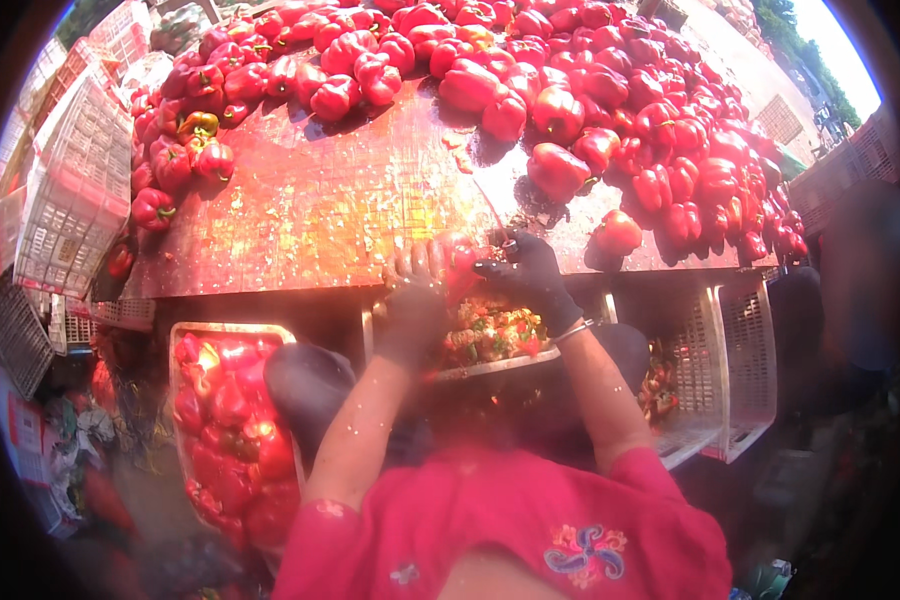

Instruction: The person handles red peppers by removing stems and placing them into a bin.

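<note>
Just over the near edge of the table, a red bell pepper (458,262) sits between my two hands. My left hand (415,305), in a dark glove, grips it from the left with its fingers pointing up. My right hand (537,278), in a black glove, is closed against the pepper's right side. A small shiny bit shows by its fingers, too small to name. Below the hands stands a crate (500,367) with pepper cores, seeds and green stems in it. Another crate (232,327), by my left knee, is full of red peppers, several of them opened.
A large heap of red bell peppers (610,100) covers the far and right parts of the wooden table (300,220). Stacked plastic crates (75,200) stand at the left. More crates (748,350) are at my right, one holding scraps.
</note>
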Demonstrator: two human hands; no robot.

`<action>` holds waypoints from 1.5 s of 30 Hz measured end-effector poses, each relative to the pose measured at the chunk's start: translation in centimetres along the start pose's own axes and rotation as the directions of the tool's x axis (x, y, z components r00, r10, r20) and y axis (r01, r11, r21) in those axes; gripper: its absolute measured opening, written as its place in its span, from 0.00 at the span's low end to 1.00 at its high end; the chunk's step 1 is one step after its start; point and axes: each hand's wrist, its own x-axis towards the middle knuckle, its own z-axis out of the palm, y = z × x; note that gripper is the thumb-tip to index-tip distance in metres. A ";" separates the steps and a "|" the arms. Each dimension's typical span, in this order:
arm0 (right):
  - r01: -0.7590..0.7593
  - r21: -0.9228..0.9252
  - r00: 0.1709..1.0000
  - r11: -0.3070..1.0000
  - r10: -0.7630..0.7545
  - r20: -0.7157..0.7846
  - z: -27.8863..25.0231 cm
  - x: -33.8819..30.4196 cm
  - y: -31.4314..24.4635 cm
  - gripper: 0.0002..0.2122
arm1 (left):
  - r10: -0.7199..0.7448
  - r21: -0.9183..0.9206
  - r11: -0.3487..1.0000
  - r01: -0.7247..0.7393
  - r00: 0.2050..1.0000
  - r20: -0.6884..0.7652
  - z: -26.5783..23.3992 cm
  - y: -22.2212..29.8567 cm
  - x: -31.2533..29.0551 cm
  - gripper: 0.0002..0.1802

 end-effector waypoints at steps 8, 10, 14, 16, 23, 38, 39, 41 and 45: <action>0.191 -0.451 0.974 0.872 -0.227 -0.026 5.1 2.2 0.5 0.08 | 0.053 0.079 0.995 -0.056 0.998 0.035 -2.0 1.1 0.0 0.46; 0.218 -0.452 0.969 0.865 -0.249 -0.010 5.0 3.3 1.3 0.08 | 0.002 0.058 0.998 0.001 0.999 -0.043 -0.6 1.1 -0.1 0.47; -0.107 -0.527 0.994 0.843 0.096 -0.049 1.0 2.3 2.8 0.10 | -0.064 -0.179 0.983 0.030 0.981 -0.185 -1.1 -0.5 0.6 0.44; -0.153 -0.367 0.983 0.917 0.103 -0.151 0.7 0.2 5.0 0.15 | -0.144 -0.441 0.897 0.010 0.951 -0.272 -1.3 -1.9 1.6 0.39; -0.160 0.595 0.979 0.788 0.048 0.200 3.8 -3.1 0.3 0.17 | -0.176 -0.441 0.896 -0.044 0.879 -0.444 5.2 -7.0 -0.3 0.24; -0.184 0.266 0.920 0.946 0.071 0.386 6.8 -11.4 1.1 0.12 | -0.539 -0.966 0.181 0.183 0.840 0.058 0.9 -5.0 -0.2 0.25; -0.324 0.473 0.922 0.820 0.162 0.350 6.5 -11.4 -0.2 0.08 | -0.520 -0.962 0.229 0.151 0.854 0.010 1.1 -5.4 -0.5 0.24; -0.223 0.490 0.966 0.843 0.126 0.224 6.0 -8.1 -1.6 0.11 | -0.522 -0.898 0.375 0.232 0.853 0.002 1.1 -5.9 -1.5 0.23; -0.061 0.204 0.994 0.977 0.041 0.101 8.1 -0.9 -2.0 0.26 | -0.499 -0.855 0.476 0.207 0.864 -0.069 2.6 -7.2 0.1 0.19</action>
